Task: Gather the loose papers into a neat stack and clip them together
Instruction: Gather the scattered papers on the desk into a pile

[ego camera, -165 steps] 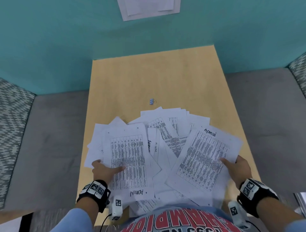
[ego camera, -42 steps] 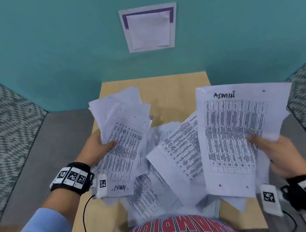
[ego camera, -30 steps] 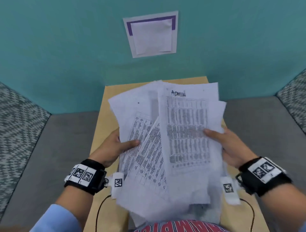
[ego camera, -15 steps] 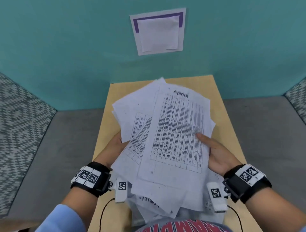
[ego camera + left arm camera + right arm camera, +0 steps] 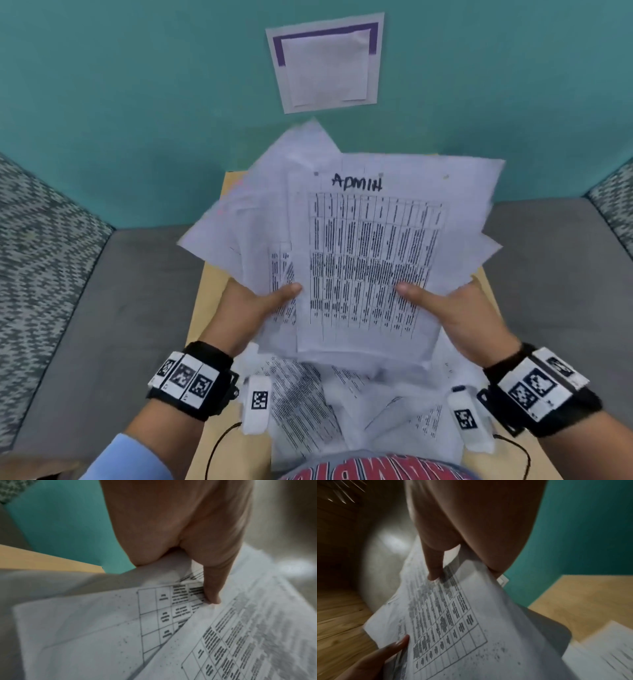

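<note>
A ragged bundle of printed papers [image 5: 359, 246] is held up above the wooden table [image 5: 481, 284], its top sheet marked "ADMIN". My left hand [image 5: 255, 306] grips the bundle's left side, thumb on the front. My right hand [image 5: 445, 308] grips the right side the same way. In the left wrist view my left thumb [image 5: 212, 582] presses on the gridded sheets [image 5: 120, 628]. The right wrist view shows my right thumb [image 5: 435, 566] on the top sheet [image 5: 453, 622]. More loose sheets [image 5: 308, 411] lie below, near my body. The clip is hidden behind the papers.
A teal wall [image 5: 137, 102] rises behind the table, with a paper notice [image 5: 325, 65] stuck on it. Grey seat cushions [image 5: 102, 308] flank the narrow table on both sides. Patterned backrests [image 5: 41, 240] stand at the far left and right.
My hands have lifted the papers off the table, brought the two handfuls together and raised the bundle more upright. The right hand moved in from the far right.
</note>
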The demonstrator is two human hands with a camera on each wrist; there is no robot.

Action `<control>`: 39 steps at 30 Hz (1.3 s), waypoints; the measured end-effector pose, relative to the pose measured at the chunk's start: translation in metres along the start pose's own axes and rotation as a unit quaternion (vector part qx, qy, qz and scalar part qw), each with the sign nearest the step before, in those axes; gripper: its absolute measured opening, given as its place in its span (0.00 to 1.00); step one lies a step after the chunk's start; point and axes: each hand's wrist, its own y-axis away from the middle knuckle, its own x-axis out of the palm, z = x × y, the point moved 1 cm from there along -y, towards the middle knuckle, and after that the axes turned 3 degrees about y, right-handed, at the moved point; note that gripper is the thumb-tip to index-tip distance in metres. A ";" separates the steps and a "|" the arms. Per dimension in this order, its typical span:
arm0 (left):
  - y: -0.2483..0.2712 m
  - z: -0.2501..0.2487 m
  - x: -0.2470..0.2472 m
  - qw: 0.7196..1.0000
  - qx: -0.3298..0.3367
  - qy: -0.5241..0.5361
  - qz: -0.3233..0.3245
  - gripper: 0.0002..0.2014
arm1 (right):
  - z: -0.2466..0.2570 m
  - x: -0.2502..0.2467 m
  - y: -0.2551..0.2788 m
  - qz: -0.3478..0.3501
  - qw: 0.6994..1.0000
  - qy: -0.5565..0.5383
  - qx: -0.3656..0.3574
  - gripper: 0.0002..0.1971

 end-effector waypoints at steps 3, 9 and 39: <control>-0.001 -0.013 0.003 0.999 0.032 0.012 -0.040 0.24 | 0.015 -0.008 -0.002 0.013 0.999 0.044 -0.003 0.18; 0.004 -0.018 0.022 0.988 0.098 -0.029 -0.119 0.10 | 0.013 -0.010 -0.007 -0.092 0.980 0.134 -0.119 0.25; 0.002 0.063 0.048 0.986 -0.130 -0.059 -0.087 0.20 | -0.081 0.023 -0.015 -0.101 0.982 0.139 0.082 0.30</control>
